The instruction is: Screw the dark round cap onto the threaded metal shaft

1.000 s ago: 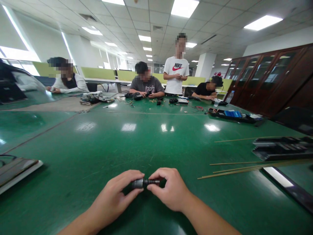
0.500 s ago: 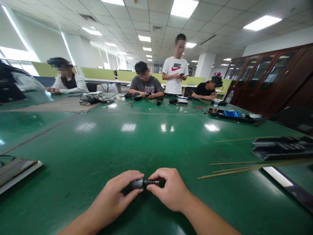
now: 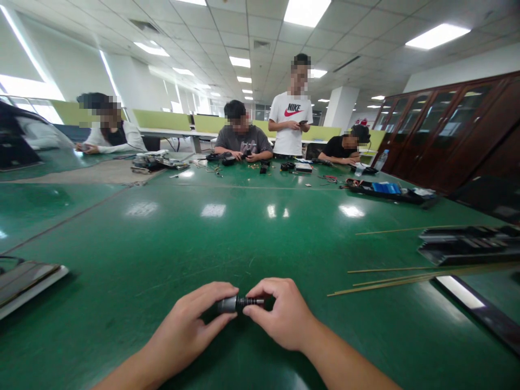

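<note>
A small dark cylinder (image 3: 228, 304) lies sideways just above the green table (image 3: 195, 238), near its front edge. My left hand (image 3: 190, 325) is closed on its wide grey body, thumb below and fingers above. From its right end a thin ribbed shaft (image 3: 248, 301) with a metal tip sticks out. My right hand (image 3: 284, 314) pinches this shaft between thumb and index finger. The two hands face each other with a narrow gap between their fingertips.
Thin brass-coloured rods (image 3: 382, 283), black rails (image 3: 467, 245) and a dark flat device (image 3: 475, 306) lie to the right. A flat panel (image 3: 28, 284) is at the left edge. Several people are across the table, near a black tray (image 3: 365, 188) and loose electronic parts.
</note>
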Demonstrator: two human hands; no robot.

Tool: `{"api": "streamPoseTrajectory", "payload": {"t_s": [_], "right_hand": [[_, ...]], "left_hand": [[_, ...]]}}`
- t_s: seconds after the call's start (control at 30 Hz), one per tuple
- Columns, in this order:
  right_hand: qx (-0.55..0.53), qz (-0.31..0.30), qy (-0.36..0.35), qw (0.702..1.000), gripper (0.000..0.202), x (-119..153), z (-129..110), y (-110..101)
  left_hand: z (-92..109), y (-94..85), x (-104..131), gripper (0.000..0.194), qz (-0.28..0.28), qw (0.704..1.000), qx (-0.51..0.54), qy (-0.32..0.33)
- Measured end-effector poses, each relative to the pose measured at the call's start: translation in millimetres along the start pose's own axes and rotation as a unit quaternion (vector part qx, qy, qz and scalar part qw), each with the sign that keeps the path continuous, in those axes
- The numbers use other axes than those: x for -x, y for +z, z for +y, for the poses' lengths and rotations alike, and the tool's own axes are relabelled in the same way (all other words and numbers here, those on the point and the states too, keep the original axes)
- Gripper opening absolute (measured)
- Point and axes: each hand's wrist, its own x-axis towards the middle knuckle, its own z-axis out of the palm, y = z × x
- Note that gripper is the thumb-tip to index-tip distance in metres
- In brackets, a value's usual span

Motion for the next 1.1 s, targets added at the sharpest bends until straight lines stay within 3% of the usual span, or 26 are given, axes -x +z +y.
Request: {"api": "streamPoseTrajectory", "payload": {"t_s": [1.1], "right_hand": [[-0.005, 0.002, 0.009, 1.0, 0.006, 0.7, -2.3, -1.5]], "left_hand": [[-1.8, -3.7, 1.8, 0.038, 0.013, 1.0, -0.01, -0.002]]}}
